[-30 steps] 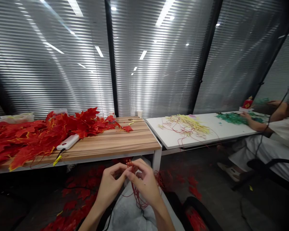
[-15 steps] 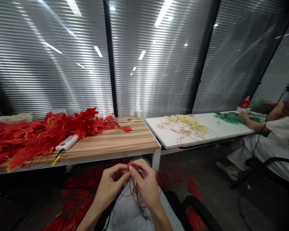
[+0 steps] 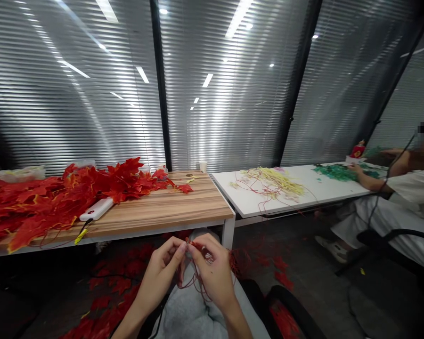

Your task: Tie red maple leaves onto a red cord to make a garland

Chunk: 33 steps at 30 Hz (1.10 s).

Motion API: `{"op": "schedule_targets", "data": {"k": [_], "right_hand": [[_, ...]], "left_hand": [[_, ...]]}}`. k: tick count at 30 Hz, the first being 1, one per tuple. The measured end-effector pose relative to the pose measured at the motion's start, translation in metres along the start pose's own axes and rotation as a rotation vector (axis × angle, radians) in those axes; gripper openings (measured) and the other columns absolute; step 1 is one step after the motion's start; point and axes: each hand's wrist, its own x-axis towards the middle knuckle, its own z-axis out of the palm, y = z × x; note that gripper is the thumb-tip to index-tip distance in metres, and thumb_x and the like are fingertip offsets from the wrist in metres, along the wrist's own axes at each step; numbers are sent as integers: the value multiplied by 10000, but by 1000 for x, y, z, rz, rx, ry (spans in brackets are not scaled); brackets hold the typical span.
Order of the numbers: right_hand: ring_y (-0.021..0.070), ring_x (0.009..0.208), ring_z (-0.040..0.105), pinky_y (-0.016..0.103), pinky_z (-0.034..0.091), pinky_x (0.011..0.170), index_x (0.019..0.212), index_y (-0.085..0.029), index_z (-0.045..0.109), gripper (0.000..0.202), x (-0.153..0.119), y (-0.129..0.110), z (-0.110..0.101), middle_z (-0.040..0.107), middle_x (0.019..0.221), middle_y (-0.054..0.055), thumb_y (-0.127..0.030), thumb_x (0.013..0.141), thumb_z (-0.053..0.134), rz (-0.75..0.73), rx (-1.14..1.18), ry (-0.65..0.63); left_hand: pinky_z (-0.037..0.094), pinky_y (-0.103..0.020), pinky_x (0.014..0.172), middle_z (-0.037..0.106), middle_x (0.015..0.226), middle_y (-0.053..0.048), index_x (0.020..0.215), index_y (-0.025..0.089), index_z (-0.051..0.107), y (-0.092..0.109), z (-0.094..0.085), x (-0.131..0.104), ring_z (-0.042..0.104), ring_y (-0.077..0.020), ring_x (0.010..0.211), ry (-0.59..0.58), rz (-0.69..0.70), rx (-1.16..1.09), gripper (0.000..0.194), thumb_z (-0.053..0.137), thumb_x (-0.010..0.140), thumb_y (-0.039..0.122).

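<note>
Wooden table [image 3: 187, 202], leaves [image 3: 106, 183], left hand [image 3: 162, 263] and right hand [image 3: 214, 266] pinching red cords [image 3: 180, 277]

Blinds [image 3: 219, 127] glare; floor [image 3: 316, 268] dim (seemingly blurred).

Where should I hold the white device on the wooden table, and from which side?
Probably mid-length, across the long edges of the white device, coming from the right: red leaves crowd its left, bare wood lies right, and a black cable runs from its near end.

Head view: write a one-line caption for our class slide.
Left hand and right hand pinch red cords above a lap, near a table heaped with red leaves.
</note>
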Motion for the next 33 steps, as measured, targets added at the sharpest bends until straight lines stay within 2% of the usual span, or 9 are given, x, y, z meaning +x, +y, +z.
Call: {"op": "schedule_targets", "data": {"k": [3, 5, 7, 10, 16, 22, 27, 33], "right_hand": [[132, 720, 502, 239, 379, 657, 748, -168, 580, 145, -1, 1, 0, 567, 739, 22, -264, 834, 513, -4, -70, -6], [136, 734, 503, 236, 374, 665, 769, -170, 569, 157, -3, 4, 1, 567, 749, 23, -293, 840, 502, 45, -41, -22], [118, 654, 486, 216, 363, 597, 762, -168, 551, 200, -4, 9, 4, 545, 691, 7, -345, 839, 499, 126, 84, -59], [74, 497, 381, 184, 290, 470, 684, -165, 496, 286, -6, 16, 10, 443, 559, -41, -420, 814, 520, 245, 336, -96], [35, 401, 216, 162, 209, 378, 642, -164, 425, 352, -6, 12, 14, 287, 473, -93, -460, 762, 574, 434, 623, -115], [20, 376, 129, 141, 233, 341, 605, -172, 388, 356, -5, 2, 11, 200, 442, -119, -381, 697, 661, 602, 956, -116], [5, 339, 133, 136, 261, 339, 566, -163, 391, 332, -4, 2, 8, 228, 416, -123, -304, 698, 661, 657, 1169, -160], [-3, 322, 124, 121, 263, 337, 529, -156, 387, 356, -5, 0, 8, 228, 367, -129, -308, 680, 672, 713, 1301, -214]], "left_hand": [[323, -149, 360, 404, 438, 67, 761, 164, 481, 0, 2, -1, 356, -62, 359, -25, -4, -15, 286, 443, 839, 436], [297, -139, 357, 387, 437, 73, 755, 164, 474, 1, 2, -1, 330, -51, 356, -37, -9, -16, 282, 449, 839, 432], [270, -133, 350, 370, 432, 80, 758, 164, 471, 2, 3, -1, 301, -42, 347, -49, -18, -17, 279, 451, 839, 431], [253, -130, 353, 364, 433, 83, 764, 164, 471, 2, 2, 0, 282, -36, 349, -62, -27, -16, 282, 451, 839, 435], [244, -140, 352, 392, 476, 71, 756, 164, 476, 1, 1, -1, 285, -36, 360, -102, -87, -116, 297, 473, 822, 454], [172, -133, 357, 353, 448, 80, 732, 152, 479, 1, 3, -1, 250, -18, 345, -198, -154, -378, 266, 506, 823, 400], [78, -119, 329, 330, 451, 95, 746, 144, 482, 1, 3, -2, 145, 15, 308, -274, -234, -548, 236, 532, 819, 363], [72, -106, 304, 312, 435, 108, 736, 138, 479, 0, 3, -2, 125, 30, 274, -304, -252, -683, 260, 579, 789, 371]]}}
